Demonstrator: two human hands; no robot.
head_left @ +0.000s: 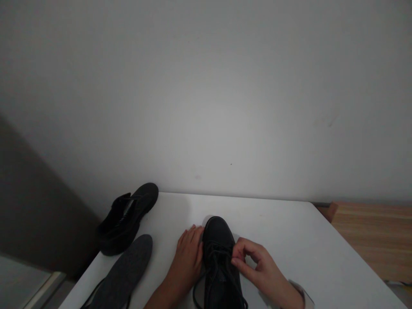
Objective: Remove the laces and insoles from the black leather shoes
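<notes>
A black lace-up shoe [219, 231] rests on the white table, its toe pointing away from me. Dark shoelaces [219, 249] cross its front, and a loose loop hangs by its left side. Lying along that left side is my left hand [189, 253], fingers stretched out and touching the shoe. At the right edge of the lacing, my right hand [255, 266] pinches thumb and forefinger together, apparently on the shoelace; the bit between the fingertips is hardly visible. The heel of the shoe is cut off by the bottom of the view.
A second black shoe [124, 219] stands at the table's left edge, near a grey insole [128, 270]. The white table [277, 219] meets a pale wall [219, 107] at the back. A wood-grained surface [370, 236] lies beyond its right edge.
</notes>
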